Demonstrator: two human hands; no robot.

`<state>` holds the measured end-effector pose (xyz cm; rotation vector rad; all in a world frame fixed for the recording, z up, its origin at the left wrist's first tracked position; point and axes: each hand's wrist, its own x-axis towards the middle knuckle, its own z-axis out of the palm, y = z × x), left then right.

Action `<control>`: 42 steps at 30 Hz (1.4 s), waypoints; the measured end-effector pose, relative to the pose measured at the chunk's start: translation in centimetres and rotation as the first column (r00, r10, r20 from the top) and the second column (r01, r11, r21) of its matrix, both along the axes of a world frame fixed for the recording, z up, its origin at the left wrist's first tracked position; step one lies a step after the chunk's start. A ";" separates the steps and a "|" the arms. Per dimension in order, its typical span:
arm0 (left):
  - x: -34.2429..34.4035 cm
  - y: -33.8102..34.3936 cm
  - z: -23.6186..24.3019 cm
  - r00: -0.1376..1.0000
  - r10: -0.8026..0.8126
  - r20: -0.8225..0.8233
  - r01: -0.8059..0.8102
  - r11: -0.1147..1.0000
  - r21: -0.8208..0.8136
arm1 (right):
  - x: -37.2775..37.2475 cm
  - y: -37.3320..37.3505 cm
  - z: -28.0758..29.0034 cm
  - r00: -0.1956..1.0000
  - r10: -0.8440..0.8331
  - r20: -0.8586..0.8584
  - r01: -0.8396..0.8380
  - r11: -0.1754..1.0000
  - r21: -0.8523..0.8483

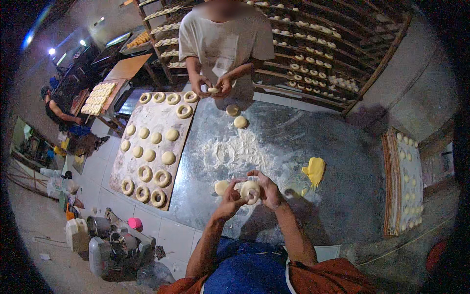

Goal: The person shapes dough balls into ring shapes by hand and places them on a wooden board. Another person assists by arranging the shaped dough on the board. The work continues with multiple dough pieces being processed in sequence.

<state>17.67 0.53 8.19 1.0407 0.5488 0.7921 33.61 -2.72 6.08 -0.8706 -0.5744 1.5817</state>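
Between my hands, above the near edge of the metal table (352,206), is a ring of pale dough (245,187) with a hole through its middle. My left hand (230,203) grips its left side, and my right hand (269,191) has its fingers curled round the right side. A round dough ball (221,187) sits on the table just left of my left hand. White flour (230,152) is spread over the tabletop beyond my hands. Across the table a person holds another dough ring (213,90), with two dough balls (240,122) lying near that person.
At left, a floured board (147,122) carries several dough balls and rings. A yellow, soft lump (316,170) lies on the table to my right. Racks (313,54) of shaped dough stand behind the co-worker. Stacked boards (390,186) lean at the right; containers (100,255) stand lower left.
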 end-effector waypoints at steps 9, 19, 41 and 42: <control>1.8 0.3 -1.3 0.773 0.579 -0.259 -0.331 0.717 0.614 | -1.6 -0.2 -1.3 0.968 -0.157 0.196 0.185 0.973 -0.136; 1.0 1.4 -5.4 0.525 0.682 -0.509 -0.122 0.653 0.748 | -5.4 1.0 4.0 0.573 -0.020 0.819 0.214 0.969 -0.126; -10.7 6.0 -3.6 0.763 0.566 0.313 -0.408 0.797 -0.446 | -14.1 5.6 -0.5 0.328 -0.323 0.888 -0.048 0.933 0.357; -11.6 6.5 -3.4 0.836 0.549 -0.008 -0.549 0.836 0.009 | -14.7 6.2 -0.5 0.258 -0.278 0.925 -0.155 0.933 0.324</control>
